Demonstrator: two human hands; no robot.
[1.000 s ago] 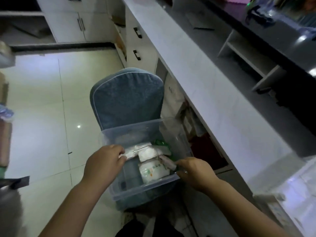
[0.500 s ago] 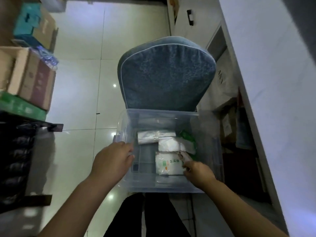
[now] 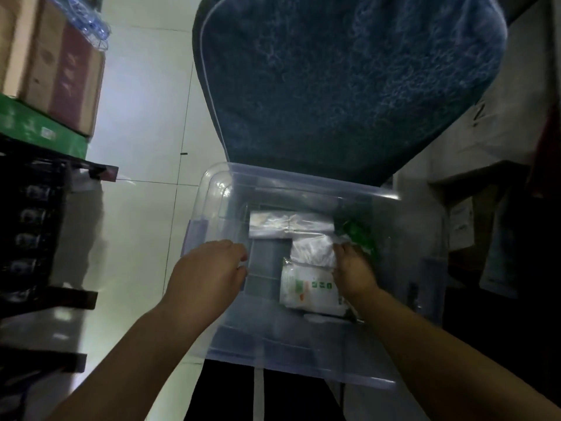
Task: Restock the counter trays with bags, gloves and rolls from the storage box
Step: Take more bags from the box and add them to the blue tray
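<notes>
A clear plastic storage box (image 3: 394,344) sits on a blue chair seat. Inside lie a shiny clear packet (image 3: 288,224) at the back, a plain white packet (image 3: 312,252) in the middle, a white packet with green print (image 3: 306,288) nearest me, and a green bag (image 3: 359,233) at the right. My left hand (image 3: 209,275) lies across the box's left wall, its fingers curled inward over it. My right hand (image 3: 355,268) is inside the box, with thumb and fingers closed on the right edge of the plain white packet, partly covering the green bag.
The blue padded chair back (image 3: 349,86) rises just behind the box. Stacked cardboard cartons (image 3: 57,65) and a green carton (image 3: 36,126) stand on dark shelving (image 3: 33,223) at the left. Boxes fill the cabinet space (image 3: 485,192) at the right. Pale floor tiles (image 3: 145,132) lie between.
My view has tipped down and closer to the box. My right hand has moved from the printed packet back to the plain white packet. My left hand stays at the box's left wall.
</notes>
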